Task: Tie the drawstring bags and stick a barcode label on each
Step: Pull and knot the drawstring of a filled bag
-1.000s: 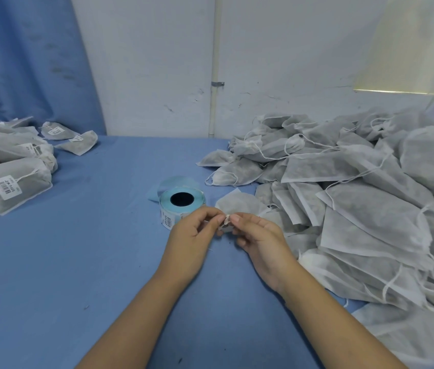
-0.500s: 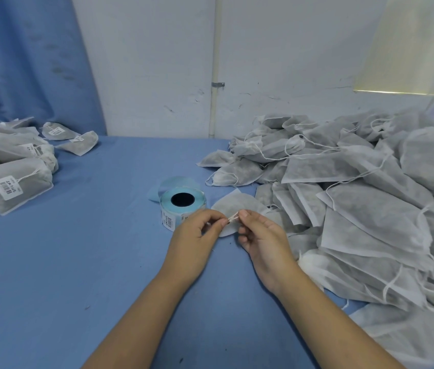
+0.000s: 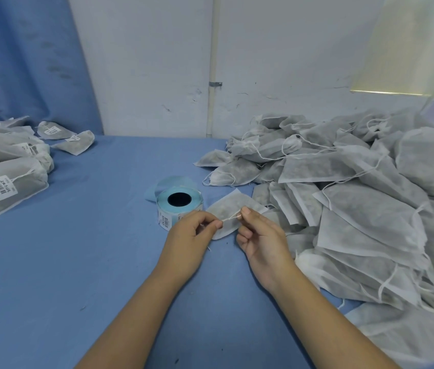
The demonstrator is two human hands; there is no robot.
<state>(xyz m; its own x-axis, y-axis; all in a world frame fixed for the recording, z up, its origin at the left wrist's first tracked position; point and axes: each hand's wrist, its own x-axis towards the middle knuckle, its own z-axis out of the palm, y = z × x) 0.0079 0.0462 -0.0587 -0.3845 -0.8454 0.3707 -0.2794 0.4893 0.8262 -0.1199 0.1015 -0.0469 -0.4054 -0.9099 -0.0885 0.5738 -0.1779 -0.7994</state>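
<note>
Left hand (image 3: pixel 187 235), right hand (image 3: pixel 259 235) pinch drawstring (image 3: pixel 230 217); bag (image 3: pixel 233 205) half-hidden

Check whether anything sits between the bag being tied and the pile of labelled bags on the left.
Only the label roll, standing just left of the bag, beyond the left hand. Past it, nothing visible lies on the table before the labelled bags.

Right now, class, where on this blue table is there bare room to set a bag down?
Bare blue tabletop lies between the labelled grey bags at left, the blue label roll and the left hand; also behind the roll. Unlabelled grey drawstring bags crowd the right side.
</note>
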